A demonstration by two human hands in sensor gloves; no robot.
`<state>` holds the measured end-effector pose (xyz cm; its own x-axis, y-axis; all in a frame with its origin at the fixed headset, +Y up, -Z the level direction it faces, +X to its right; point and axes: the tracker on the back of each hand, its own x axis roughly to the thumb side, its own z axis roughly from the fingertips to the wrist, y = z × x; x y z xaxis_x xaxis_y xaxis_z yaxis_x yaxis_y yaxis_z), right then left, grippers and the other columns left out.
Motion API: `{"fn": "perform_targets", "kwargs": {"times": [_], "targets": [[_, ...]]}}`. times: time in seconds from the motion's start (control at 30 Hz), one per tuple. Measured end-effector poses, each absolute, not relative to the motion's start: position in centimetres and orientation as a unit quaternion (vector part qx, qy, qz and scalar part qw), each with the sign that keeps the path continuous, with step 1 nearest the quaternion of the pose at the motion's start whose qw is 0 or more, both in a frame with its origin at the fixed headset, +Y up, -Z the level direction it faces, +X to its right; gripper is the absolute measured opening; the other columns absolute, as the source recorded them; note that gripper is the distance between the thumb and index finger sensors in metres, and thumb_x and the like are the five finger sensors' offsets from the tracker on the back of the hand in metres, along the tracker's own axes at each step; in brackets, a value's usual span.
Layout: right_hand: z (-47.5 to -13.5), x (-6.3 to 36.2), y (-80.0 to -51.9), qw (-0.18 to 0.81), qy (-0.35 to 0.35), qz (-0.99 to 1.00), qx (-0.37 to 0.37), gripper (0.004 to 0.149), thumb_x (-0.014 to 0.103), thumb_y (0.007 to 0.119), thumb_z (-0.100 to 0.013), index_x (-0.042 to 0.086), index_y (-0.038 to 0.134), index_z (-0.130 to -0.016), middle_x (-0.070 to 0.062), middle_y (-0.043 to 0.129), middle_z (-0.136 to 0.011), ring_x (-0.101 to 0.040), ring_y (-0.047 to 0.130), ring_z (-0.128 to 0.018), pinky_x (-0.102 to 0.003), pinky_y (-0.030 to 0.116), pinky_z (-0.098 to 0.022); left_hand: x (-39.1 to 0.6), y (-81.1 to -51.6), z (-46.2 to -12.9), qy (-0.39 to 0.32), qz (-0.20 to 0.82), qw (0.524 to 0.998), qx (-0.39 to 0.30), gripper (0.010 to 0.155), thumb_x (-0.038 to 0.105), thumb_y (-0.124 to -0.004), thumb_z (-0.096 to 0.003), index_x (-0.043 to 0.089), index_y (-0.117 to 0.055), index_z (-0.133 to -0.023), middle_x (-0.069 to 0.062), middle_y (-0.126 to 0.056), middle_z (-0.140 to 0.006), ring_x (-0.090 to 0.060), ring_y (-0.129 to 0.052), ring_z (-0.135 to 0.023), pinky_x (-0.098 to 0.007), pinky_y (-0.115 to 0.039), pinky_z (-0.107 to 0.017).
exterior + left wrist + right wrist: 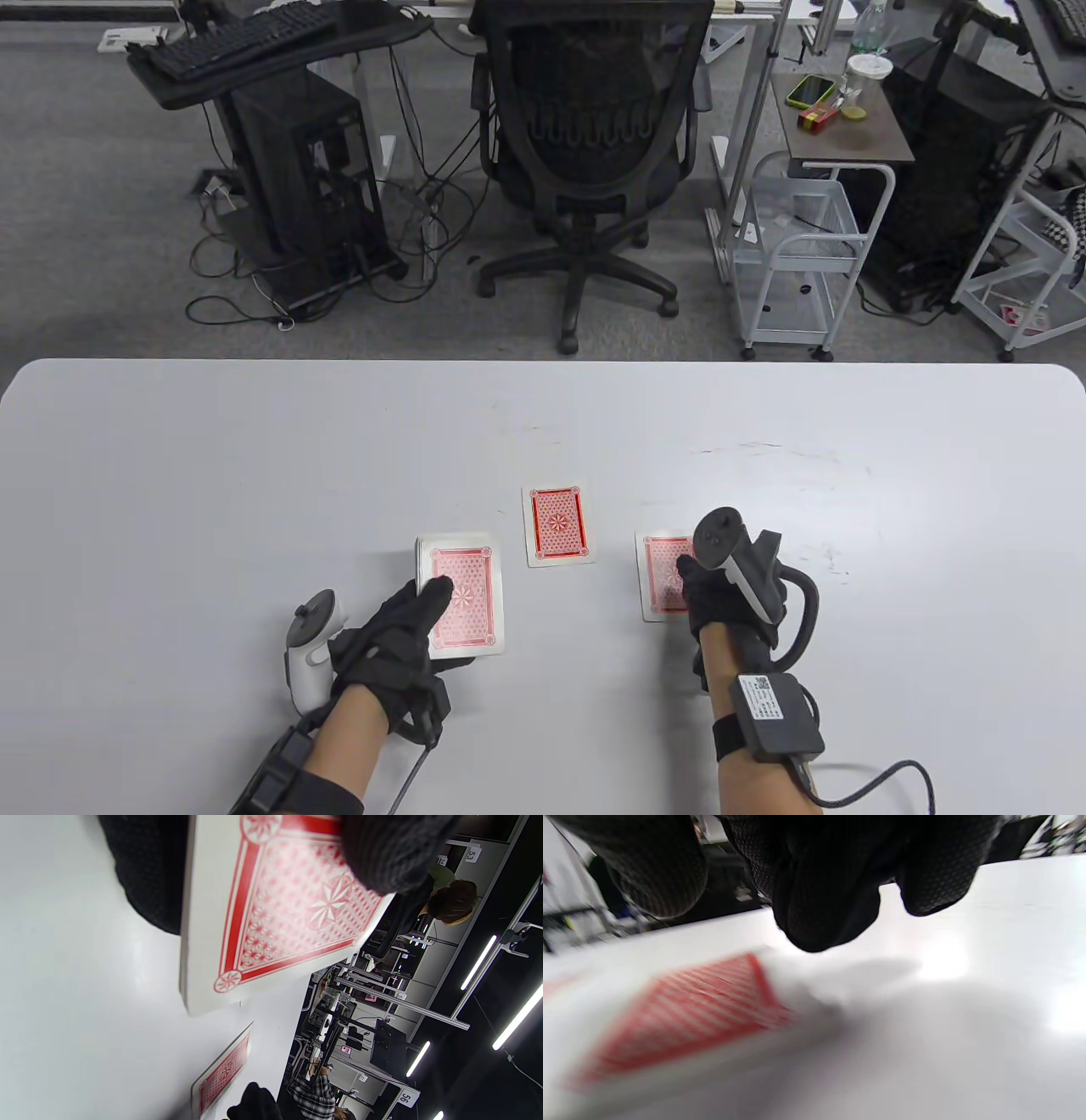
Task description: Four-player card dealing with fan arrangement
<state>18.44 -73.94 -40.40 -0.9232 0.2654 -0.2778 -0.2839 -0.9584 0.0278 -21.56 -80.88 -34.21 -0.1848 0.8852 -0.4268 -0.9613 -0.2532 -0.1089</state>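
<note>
Near the front edge of the smooth white counter (254, 475), the left hand (399, 632) grips the thick deck of glossy red-backed cards (465, 601), thumb across the top. The right hand (708, 594) rests its fingers (823, 899) on a single dealt card (662, 577) lying flat; whether they pinch it I cannot tell. Another card (557, 525) lies centrally between them. Slick card stock on a slick counter could slide or carry two cards if pressed unevenly.
</note>
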Motion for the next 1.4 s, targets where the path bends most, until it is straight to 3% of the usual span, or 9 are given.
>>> {"fn": "perform_targets", "kwargs": {"times": [0.1, 0.23, 0.33, 0.4, 0.47, 0.6, 0.8, 1.03, 1.4], "targets": [[-39.5, 14.9, -72.5, 0.273, 0.045, 0.961, -0.027, 0.069, 0.049, 0.075, -0.057, 0.007, 0.054, -0.108, -0.015, 0.073, -0.091, -0.029, 0.095, -0.061, -0.061, 0.066, -0.056, -21.3, -80.6, -34.1, 0.086, 0.769, 0.6, -0.202, 0.054, 0.051, -0.079, -0.0524, 0.028, -0.066, -0.099, 0.005, -0.086, -0.094, -0.028, -0.1, -0.075, -0.045, -0.088, -0.052], [-38.4, 9.0, -73.0, 0.438, 0.114, 0.884, 0.115, 0.071, 0.049, 0.076, -0.057, 0.004, 0.053, -0.107, -0.017, 0.073, -0.092, -0.033, 0.095, -0.067, -0.062, 0.067, -0.056, -20.4, -80.3, -33.7, 0.075, 0.772, 0.6, -0.197, 0.053, 0.051, -0.08, -0.0518, 0.028, -0.067, -0.098, 0.006, -0.087, -0.093, -0.028, -0.101, -0.074, -0.046, -0.088, -0.052], [-37.4, 5.7, -73.7, 0.438, 0.146, 0.877, 0.131, 0.077, 0.05, 0.082, -0.052, 0.003, 0.051, -0.106, -0.013, 0.071, -0.091, -0.032, 0.092, -0.07, -0.063, 0.065, -0.057, -19.8, -80.1, -33.5, 0.067, 0.769, 0.605, -0.196, 0.052, 0.052, -0.081, -0.051, 0.029, -0.068, -0.097, 0.007, -0.088, -0.091, -0.027, -0.102, -0.073, -0.045, -0.089, -0.051], [-37.0, 4.8, -73.9, 0.431, 0.136, 0.884, 0.12, 0.066, 0.044, 0.086, -0.05, 0.007, 0.06, -0.098, -0.006, 0.078, -0.081, -0.025, 0.097, -0.058, -0.061, 0.068, -0.055, -19.4, -79.8, -33.4, 0.06, 0.766, 0.61, -0.195, 0.052, 0.052, -0.082, -0.0504, 0.03, -0.069, -0.096, 0.008, -0.089, -0.091, -0.026, -0.102, -0.073, -0.045, -0.089, -0.051], [-36.7, 4.8, -73.7, 0.427, 0.123, 0.892, 0.086, 0.061, 0.041, 0.089, -0.048, 0.009, 0.066, -0.094, -0.004, 0.082, -0.076, -0.024, 0.098, -0.052, -0.061, 0.068, -0.054, -19.3, -79.7, -33.2, 0.067, 0.758, 0.621, -0.188, 0.052, 0.052, -0.082, -0.0501, 0.031, -0.069, -0.096, 0.008, -0.088, -0.091, -0.028, -0.101, -0.074, -0.045, -0.088, -0.051], [-36.9, 5.8, -73.8, 0.449, 0.125, 0.881, 0.079, 0.058, 0.038, 0.091, -0.044, 0.009, 0.073, -0.091, -0.003, 0.089, -0.071, -0.021, 0.104, -0.048, -0.06, 0.071, -0.054, -19.1, -80.0, -33.2, 0.052, 0.775, 0.592, -0.214, 0.054, 0.052, -0.081, -0.0501, 0.03, -0.067, -0.097, 0.007, -0.086, -0.094, -0.03, -0.099, -0.076, -0.046, -0.088, -0.052], [-37.8, 8.3, -74.0, 0.541, 0.14, 0.825, 0.079, 0.064, 0.032, 0.092, -0.045, 0.003, 0.067, -0.097, -0.001, 0.092, -0.068, -0.018, 0.103, -0.038, -0.052, 0.077, -0.047, -20.3, -80.0, -33.8, 0.052, 0.774, 0.593, -0.216, 0.054, 0.052, -0.078, -0.0508, 0.029, -0.067, -0.098, 0.006, -0.086, -0.094, -0.03, -0.1, -0.076, -0.047, -0.088, -0.052], [-38.3, 10.6, -73.7, 0.437, 0.171, 0.881, 0.059, 0.076, 0.032, 0.088, -0.049, -0.001, 0.049, -0.105, -0.003, 0.084, -0.075, -0.013, 0.098, -0.032, -0.052, 0.077, -0.045, -23.8, -80.5, -34.3, 0.129, 0.752, 0.62, -0.182, 0.054, 0.052, -0.078, -0.0521, 0.03, -0.065, -0.099, 0.006, -0.085, -0.095, -0.03, -0.098, -0.078, -0.046, -0.087, -0.054], [-37.2, 5.8, -76.2, 0.02, 0.194, 0.981, 0.023, 0.087, 0.046, 0.083, -0.051, -0.004, 0.039, -0.107, 0.001, 0.081, -0.071, -0.005, 0.095, -0.027, -0.046, 0.079, -0.044, -24.2, -80.6, -34.3, 0.131, 0.741, 0.635, -0.175, 0.053, 0.052, -0.079, -0.0518, 0.029, -0.067, -0.099, 0.006, -0.086, -0.095, -0.03, -0.099, -0.076, -0.046, -0.087, -0.053]]}}
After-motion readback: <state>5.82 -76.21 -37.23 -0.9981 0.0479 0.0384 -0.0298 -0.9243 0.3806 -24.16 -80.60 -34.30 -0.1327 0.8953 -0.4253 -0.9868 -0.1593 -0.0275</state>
